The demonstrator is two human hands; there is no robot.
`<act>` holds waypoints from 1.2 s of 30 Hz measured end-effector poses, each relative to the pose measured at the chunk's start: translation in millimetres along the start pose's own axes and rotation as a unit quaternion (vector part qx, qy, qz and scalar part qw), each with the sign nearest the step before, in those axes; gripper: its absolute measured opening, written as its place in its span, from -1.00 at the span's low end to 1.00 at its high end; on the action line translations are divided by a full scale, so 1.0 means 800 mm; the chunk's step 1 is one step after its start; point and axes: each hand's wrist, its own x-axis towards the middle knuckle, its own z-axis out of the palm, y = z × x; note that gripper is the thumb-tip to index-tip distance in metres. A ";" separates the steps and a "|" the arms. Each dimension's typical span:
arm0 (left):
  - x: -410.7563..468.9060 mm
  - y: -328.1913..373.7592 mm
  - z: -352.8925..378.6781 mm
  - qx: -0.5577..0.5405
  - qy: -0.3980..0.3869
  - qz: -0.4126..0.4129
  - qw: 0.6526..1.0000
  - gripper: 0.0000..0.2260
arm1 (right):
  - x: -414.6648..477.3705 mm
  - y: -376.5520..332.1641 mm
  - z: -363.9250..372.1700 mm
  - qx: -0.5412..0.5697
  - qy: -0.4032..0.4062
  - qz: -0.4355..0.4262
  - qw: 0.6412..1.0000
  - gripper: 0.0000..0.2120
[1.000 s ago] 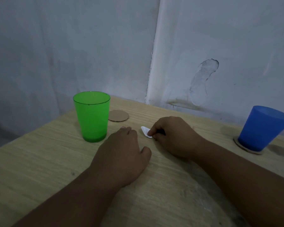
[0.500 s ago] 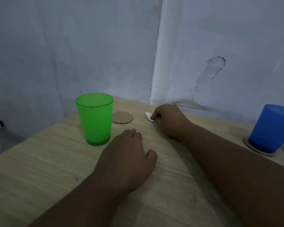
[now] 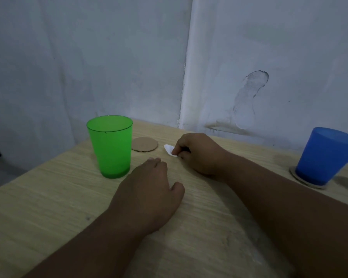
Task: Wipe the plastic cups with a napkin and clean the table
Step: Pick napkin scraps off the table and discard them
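Observation:
A green plastic cup (image 3: 112,146) stands upright on the wooden table (image 3: 48,197) at the left. A blue plastic cup (image 3: 325,155) stands upright at the far right on a round cardboard coaster (image 3: 301,180). My right hand (image 3: 199,153) grips a small folded white napkin (image 3: 169,149) and presses it on the table near the back edge; most of the napkin is hidden under the fingers. Palm down, my left hand (image 3: 149,193) rests flat on the table in the middle, just right of the green cup.
A second round cardboard coaster (image 3: 144,144) lies bare behind the green cup, left of the napkin. White walls meet in a corner right behind the table. The table's left edge runs diagonally past the green cup.
My right hand slid the napkin away toward the back wall, then drew it slightly back toward me. My left hand stayed flat in place.

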 end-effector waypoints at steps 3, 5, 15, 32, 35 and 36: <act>-0.001 0.000 0.000 -0.011 -0.003 -0.001 1.000 -0.45 | -0.013 0.004 -0.005 0.008 -0.017 -0.026 0.999 -0.80; -0.001 0.000 0.001 -0.018 0.000 0.000 1.000 -0.48 | -0.020 0.005 -0.008 0.013 -0.025 -0.031 0.999 -0.82; -0.002 -0.001 0.002 -0.016 0.005 0.004 1.000 -0.45 | -0.013 0.000 -0.018 0.139 0.056 0.108 0.983 -0.84; -0.001 0.003 0.000 -0.021 -0.004 -0.009 1.000 -0.46 | -0.029 0.009 -0.018 0.062 0.093 0.121 0.986 -0.83; -0.001 0.003 0.001 -0.018 0.004 -0.007 1.000 -0.48 | -0.041 -0.001 -0.016 0.082 0.056 0.094 0.991 -0.84; -0.001 0.003 0.001 -0.018 0.005 -0.007 1.000 -0.48 | -0.045 -0.003 -0.013 0.067 0.033 0.083 0.994 -0.83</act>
